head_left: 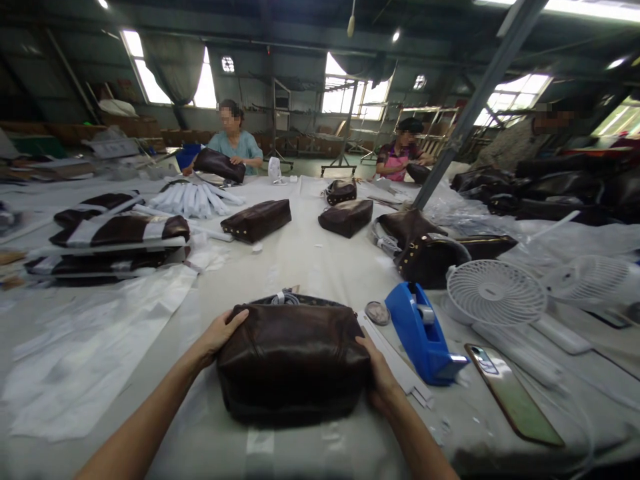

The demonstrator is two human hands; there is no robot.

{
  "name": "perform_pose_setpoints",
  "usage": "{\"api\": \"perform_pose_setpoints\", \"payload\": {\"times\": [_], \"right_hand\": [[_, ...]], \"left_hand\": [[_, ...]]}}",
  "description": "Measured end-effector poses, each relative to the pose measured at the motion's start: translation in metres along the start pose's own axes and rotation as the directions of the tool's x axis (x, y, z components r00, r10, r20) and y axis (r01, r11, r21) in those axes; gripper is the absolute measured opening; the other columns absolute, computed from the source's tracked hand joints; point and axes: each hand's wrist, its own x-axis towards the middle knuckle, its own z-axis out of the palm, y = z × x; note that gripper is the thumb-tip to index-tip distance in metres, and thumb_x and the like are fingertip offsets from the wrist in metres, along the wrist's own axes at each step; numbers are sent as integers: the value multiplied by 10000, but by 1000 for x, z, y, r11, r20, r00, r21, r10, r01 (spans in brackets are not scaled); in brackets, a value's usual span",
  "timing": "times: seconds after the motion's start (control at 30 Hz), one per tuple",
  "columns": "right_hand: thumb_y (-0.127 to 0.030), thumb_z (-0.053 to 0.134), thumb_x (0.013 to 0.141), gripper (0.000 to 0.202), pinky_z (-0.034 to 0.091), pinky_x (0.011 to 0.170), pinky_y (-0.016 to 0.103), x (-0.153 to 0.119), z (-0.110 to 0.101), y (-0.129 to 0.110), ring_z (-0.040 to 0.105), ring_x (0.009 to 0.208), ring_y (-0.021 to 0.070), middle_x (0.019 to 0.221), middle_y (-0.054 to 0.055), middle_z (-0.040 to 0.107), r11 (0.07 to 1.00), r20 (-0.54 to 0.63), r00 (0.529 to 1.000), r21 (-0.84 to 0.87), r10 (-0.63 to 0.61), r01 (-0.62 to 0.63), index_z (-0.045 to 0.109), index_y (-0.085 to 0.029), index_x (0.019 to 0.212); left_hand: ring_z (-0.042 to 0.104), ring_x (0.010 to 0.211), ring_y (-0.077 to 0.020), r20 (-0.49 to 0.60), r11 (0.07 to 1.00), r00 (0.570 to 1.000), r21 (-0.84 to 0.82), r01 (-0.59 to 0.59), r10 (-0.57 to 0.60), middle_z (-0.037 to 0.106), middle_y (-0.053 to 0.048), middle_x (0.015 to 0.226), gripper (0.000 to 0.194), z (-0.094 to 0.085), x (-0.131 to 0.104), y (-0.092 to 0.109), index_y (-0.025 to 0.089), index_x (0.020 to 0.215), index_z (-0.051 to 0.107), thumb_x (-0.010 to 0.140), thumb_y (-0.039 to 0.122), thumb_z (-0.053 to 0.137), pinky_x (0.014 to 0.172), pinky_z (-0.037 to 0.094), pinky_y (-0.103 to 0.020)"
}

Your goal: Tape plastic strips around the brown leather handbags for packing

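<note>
A dark brown leather bag (295, 363) rests on the white-covered table right before me. At its upper left corner my left hand (223, 335) grips it, the thumb on the near face and the other fingers hidden behind. My right hand (383, 373) holds the opposite end, its fingers partly hidden by the bag. Behind the bag's top edge a grey bundled strap or cord (286, 298) shows. Just right of the bag lie white strips (395, 357) and a blue tape dispenser (420, 333).
A phone (515, 393) and white fans (497, 293) lie to the right. Wrapped bags (120, 233) are stacked at left by white paper rolls (193, 199). More leather bags (257, 221) sit farther back. A metal post (480, 100) slants upward at right. Co-workers (233, 143) handle bags across the table.
</note>
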Motion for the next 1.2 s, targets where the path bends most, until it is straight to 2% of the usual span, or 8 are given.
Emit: {"api": "perform_pose_setpoints", "payload": {"times": [0.1, 0.17, 0.27, 0.37, 0.67, 0.87, 1.07, 1.2], "right_hand": [[-575, 597, 753, 611, 490, 900, 428, -8, -9, -12, 622, 1024, 295, 1071, 103, 686, 982, -159, 981, -169, -111, 83, 607, -153, 1196], [-552, 598, 774, 621, 473, 916, 458, -22, -14, -27, 591, 1052, 303, 1135, 122, 638, 863, -154, 908, -404, -391, 303, 552, -168, 1259], [-478, 688, 754, 559, 427, 971, 473, -46, -14, -50, 524, 1113, 308, 1190, 126, 567, 428, 276, 682, -606, -677, 670, 561, -212, 1230], [-420, 793, 662, 612, 422, 932, 479, -60, -3, -59, 508, 1042, 317, 1114, 123, 558, 99, 633, 534, -589, -560, 802, 574, -210, 1194], [-309, 750, 679, 437, 374, 762, 388, -37, 9, -41, 491, 860, 261, 956, 78, 563, -225, 827, 473, -545, -302, 808, 541, -188, 1044], [-166, 611, 730, 224, 358, 696, 332, -29, 11, -30, 496, 780, 211, 862, 44, 569, -257, 886, 401, -453, -231, 853, 536, -199, 938], [-102, 509, 799, 139, 338, 625, 322, -27, 17, -4, 508, 704, 193, 784, 43, 575, -268, 855, 429, -503, -292, 822, 543, -206, 886], [-119, 554, 764, 186, 345, 614, 305, -28, 17, -9, 540, 725, 188, 821, 38, 607, -253, 867, 434, -489, -245, 835, 535, -206, 928]], "left_hand": [[540, 1137, -331, -193, 983, 971, 146, -115, 142, 602, -149, 1169, 683, -11, -20, 18, 139, 1172, 568, 723, 643, 669, 1008, 415, -447], [473, 1191, -329, -186, 906, 928, 343, -248, 324, 532, -132, 1239, 711, -11, -47, 29, 182, 1238, 533, 717, 645, 678, 1057, 349, -459], [440, 1175, -349, 196, 445, 793, 739, -506, 577, 489, -114, 1246, 728, 7, -91, 38, 253, 1288, 517, 687, 595, 748, 1055, 312, -506], [452, 1103, -353, 402, 117, 742, 835, -537, 536, 477, -127, 1217, 686, 33, -118, 31, 267, 1302, 497, 714, 493, 769, 978, 363, -509], [529, 861, -238, 521, -42, 762, 834, -549, 383, 540, -85, 1002, 263, 68, -105, 14, 196, 1072, 524, 830, 250, 612, 777, 463, -360], [555, 761, -226, 607, -101, 733, 787, -609, 308, 558, -70, 905, 309, 75, -97, 0, 201, 1053, 513, 792, 45, 461, 647, 461, -319], [549, 751, -215, 654, -135, 669, 744, -655, 354, 575, -75, 893, 299, 72, -90, -23, 203, 1006, 549, 781, 37, 442, 651, 452, -306], [546, 788, -199, 646, -125, 667, 747, -653, 371, 587, -62, 917, 301, 70, -92, -17, 209, 994, 548, 791, 25, 423, 697, 436, -306]]}}
